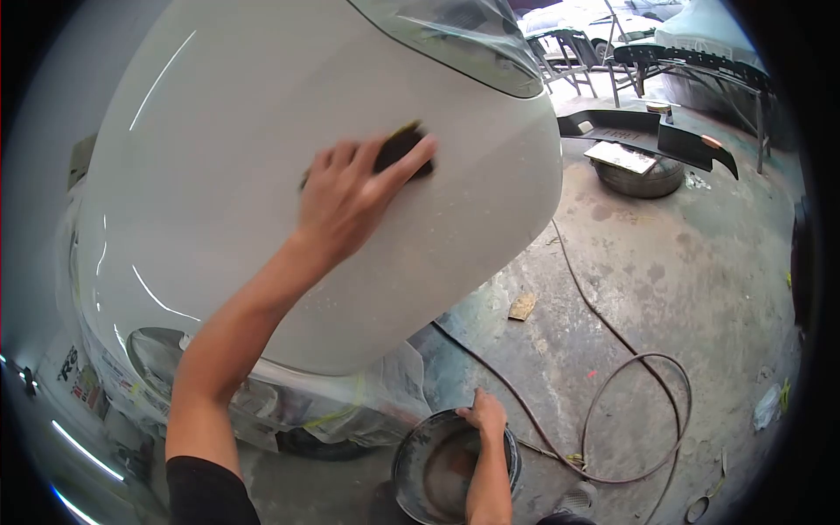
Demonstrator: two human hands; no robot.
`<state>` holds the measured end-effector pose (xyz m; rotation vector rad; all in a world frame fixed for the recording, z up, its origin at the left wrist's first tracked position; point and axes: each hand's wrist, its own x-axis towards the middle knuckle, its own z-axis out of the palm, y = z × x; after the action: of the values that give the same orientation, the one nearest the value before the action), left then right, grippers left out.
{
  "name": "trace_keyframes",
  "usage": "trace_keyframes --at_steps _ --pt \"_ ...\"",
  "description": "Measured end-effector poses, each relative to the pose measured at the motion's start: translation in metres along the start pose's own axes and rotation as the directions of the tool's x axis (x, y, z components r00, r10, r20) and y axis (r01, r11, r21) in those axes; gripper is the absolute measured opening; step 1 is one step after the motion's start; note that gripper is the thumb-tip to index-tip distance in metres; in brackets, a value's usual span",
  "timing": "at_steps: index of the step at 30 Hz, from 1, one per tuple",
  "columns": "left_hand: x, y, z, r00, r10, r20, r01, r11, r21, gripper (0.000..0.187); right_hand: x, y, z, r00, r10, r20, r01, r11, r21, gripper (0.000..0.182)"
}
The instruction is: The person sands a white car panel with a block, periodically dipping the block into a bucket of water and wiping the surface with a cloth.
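My left hand (350,188) presses a dark sanding block (404,153) with a yellowish edge flat against a white car hood (236,166). Its thumb lies along the block's right side, and the hand is slightly blurred. Whitish specks dot the hood right of and below it. Lower down, my right hand (486,413) is closed on the rim of a black bucket (404,464) with murky liquid inside. Clear plastic film (385,394) covers the car's front below the hood, and more film lies over the windshield area.
A dark hose (595,306) loops across the stained concrete floor (542,385). A tan scrap (522,306) lies near the hood's edge. At the back right, a black bumper part (643,131) rests over a tire (643,179), with metal stands (569,57) behind.
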<state>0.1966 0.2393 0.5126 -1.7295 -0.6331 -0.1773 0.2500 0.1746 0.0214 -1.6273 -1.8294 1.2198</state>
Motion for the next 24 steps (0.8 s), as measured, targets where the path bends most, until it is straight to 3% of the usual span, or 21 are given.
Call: trace_keyframes --at_steps 2,4,8,11,13,16,19,21,24 --pt "0.035 -0.001 0.007 0.999 0.03 -0.027 -0.029 0.999 0.018 0.074 0.002 0.003 0.004 1.0 -0.01 -0.026 0.01 1.0 0.006 0.067" --pt "0.023 -0.003 -0.001 1.0 -0.021 -0.002 0.021 0.998 -0.052 0.073 0.005 0.002 0.005 0.999 -0.016 -0.035 0.016 1.0 0.011 0.066" --pt "-0.081 -0.002 -0.011 0.997 0.006 0.075 0.0 0.997 -0.077 0.062 0.007 0.001 0.005 1.0 -0.023 -0.017 0.023 1.0 0.003 0.067" --pt "-0.047 -0.019 -0.012 0.998 0.057 0.035 -0.054 0.995 -0.087 0.065 0.007 -0.002 0.002 1.0 -0.016 -0.01 0.015 1.0 -0.022 0.068" --pt "0.014 -0.029 -0.007 0.999 0.036 -0.015 -0.037 0.995 -0.093 0.07 0.006 -0.004 0.006 1.0 -0.018 -0.002 0.017 0.999 -0.034 0.068" --pt "0.052 -0.029 0.006 0.994 -0.028 -0.109 0.034 0.998 0.048 0.067 0.007 0.0 0.006 0.999 -0.01 -0.037 0.008 0.999 -0.04 0.069" --pt "-0.029 -0.016 -0.002 0.996 -0.027 -0.09 0.022 0.998 -0.057 0.073 0.006 -0.003 0.009 0.999 -0.015 -0.039 0.013 0.999 -0.047 0.07" --pt "-0.065 -0.01 -0.018 0.999 -0.053 -0.012 0.053 0.998 -0.027 0.068 0.008 -0.001 0.005 1.0 -0.02 -0.013 0.02 0.999 -0.039 0.07" --pt "-0.046 -0.015 -0.012 0.999 -0.051 -0.011 0.051 0.998 0.034 0.066 0.005 -0.007 0.0 1.0 0.003 0.007 -0.003 0.999 -0.047 0.07"
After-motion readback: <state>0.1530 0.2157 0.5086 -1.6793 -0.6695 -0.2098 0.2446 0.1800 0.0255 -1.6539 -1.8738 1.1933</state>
